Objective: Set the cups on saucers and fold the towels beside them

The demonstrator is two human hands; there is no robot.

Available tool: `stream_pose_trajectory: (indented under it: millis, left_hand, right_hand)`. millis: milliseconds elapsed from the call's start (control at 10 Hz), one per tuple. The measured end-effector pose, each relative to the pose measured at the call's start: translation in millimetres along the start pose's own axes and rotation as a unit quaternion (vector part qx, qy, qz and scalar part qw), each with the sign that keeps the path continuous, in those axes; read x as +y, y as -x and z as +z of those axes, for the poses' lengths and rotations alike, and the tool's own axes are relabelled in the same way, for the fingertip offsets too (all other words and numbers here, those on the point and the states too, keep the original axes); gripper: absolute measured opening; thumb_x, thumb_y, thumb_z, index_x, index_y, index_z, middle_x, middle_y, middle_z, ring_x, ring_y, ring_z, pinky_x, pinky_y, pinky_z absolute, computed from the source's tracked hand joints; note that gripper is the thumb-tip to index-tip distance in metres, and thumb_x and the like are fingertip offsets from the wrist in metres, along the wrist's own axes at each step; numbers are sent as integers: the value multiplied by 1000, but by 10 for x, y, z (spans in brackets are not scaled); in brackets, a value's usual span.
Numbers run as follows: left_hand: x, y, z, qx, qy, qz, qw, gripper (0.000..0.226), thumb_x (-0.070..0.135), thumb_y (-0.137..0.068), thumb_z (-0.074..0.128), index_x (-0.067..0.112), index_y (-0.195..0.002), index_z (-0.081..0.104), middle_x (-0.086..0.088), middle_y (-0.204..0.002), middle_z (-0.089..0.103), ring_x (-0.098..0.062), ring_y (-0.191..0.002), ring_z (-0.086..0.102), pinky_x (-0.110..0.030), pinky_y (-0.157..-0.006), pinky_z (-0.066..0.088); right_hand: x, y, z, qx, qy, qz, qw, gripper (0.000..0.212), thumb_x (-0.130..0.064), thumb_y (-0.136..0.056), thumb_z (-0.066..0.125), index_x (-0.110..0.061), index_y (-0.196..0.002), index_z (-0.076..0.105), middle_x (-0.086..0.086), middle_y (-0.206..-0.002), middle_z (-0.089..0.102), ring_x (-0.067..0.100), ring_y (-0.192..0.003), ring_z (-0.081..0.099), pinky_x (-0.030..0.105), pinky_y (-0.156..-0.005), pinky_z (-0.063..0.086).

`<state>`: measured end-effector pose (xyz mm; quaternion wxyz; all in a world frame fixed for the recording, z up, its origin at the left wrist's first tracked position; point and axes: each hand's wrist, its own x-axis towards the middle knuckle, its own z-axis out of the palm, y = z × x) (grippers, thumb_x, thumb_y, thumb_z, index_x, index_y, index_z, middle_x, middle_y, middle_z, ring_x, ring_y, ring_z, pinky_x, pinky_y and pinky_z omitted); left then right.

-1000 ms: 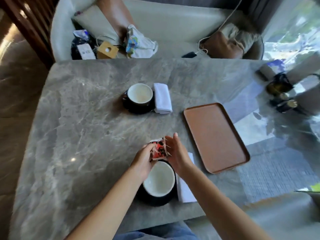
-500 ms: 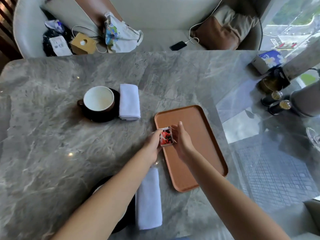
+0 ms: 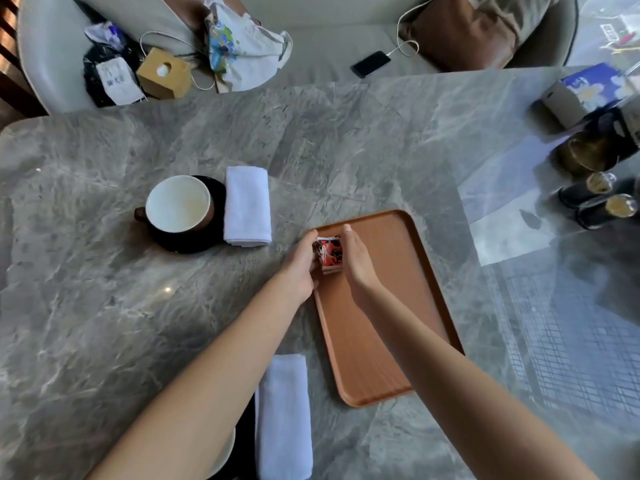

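A dark cup with a white inside stands on a black saucer at the left, with a folded white towel lying against the saucer's right side. A second folded towel lies near the front edge; the cup and saucer beside it are mostly hidden under my left forearm. My left hand and my right hand together hold a small red, black and white packet over the left rim of the brown tray.
The grey marble table carries dark bottles and a blue box at the far right. Behind it a sofa holds a phone on a cable, a wooden tissue box, bags and cushions.
Both hands carried the packet from above the near cup to the right, to the tray's left rim. My view swung right and down, so the near cup slid under my arm.
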<state>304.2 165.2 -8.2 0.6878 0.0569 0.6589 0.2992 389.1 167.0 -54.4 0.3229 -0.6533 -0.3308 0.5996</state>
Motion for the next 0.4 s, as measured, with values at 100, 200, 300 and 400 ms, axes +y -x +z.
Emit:
stream_pose_trajectory:
  millis: [100,200,300,400]
  left_hand:
    - [17,-4,-18,-2,3,-9,1000,30,42,-92,43,22,-112,50,-6,-128,51,-19,-127,43,-41,-107,24]
    - [4,62,-105,-14,-6,-1,1000,53,43,-91,44,14,-135,42,-10,-146,39,-20,-135,35,-41,-115,19]
    - [-60,134,-211,-43,-3,27,999,53,42,-92,44,17,-138,40,-7,-149,37,-19,-138,31,-37,-114,18]
    - [-152,215,-332,-43,-20,83,995,48,40,-94,43,20,-137,40,-1,-150,36,-16,-138,30,-32,-108,19]
  right_hand:
    - [35,13,-19,-7,0,-13,1000,23,-48,-98,30,-28,-104,41,-2,-115,48,17,-111,47,39,-106,35]
    - [16,138,-44,-11,20,-17,1000,25,-47,-99,28,-27,-109,40,-1,-125,48,19,-125,44,47,-115,28]
    - [26,269,-53,12,27,-37,999,46,-45,-100,28,-12,-127,48,0,-141,45,15,-132,39,40,-118,22]
    - [-4,479,14,48,48,-63,996,51,-38,-102,30,-9,-143,36,5,-150,38,7,-134,36,16,-111,21]
